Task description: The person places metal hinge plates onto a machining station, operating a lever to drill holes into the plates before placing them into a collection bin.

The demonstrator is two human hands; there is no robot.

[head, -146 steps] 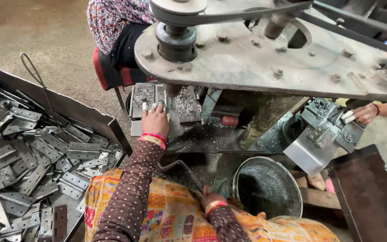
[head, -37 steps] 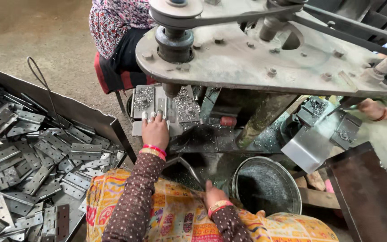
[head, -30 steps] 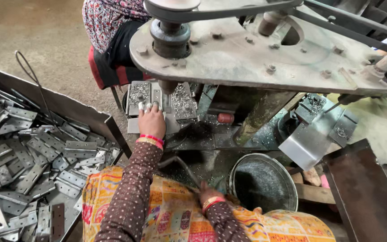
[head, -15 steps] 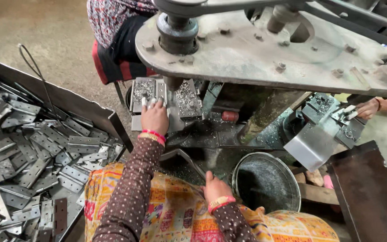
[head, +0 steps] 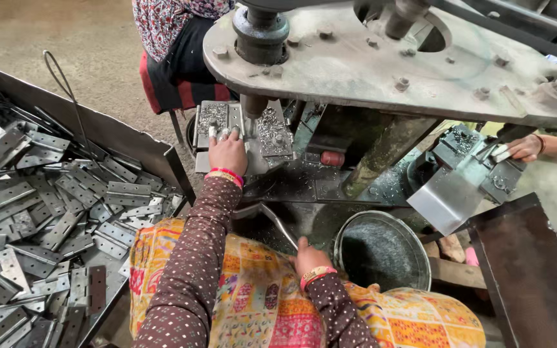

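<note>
Left hand (head: 228, 152) presses a metal plate (head: 217, 119) flat under the punch (head: 253, 106), fingers extended; right hand (head: 309, 255) grips the lever (head: 277, 222), pull pending.

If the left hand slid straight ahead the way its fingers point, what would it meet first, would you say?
Probably the vertical punch shaft just beyond the left hand, over the shavings-covered die block; depth is unclear.

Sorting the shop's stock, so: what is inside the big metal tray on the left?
The metal tray holds a loose heap of flat grey hinge plates with screw holes, lying at all angles. A bent wire rises over them. The tray's floor is covered, and its near end is out of view.
</note>
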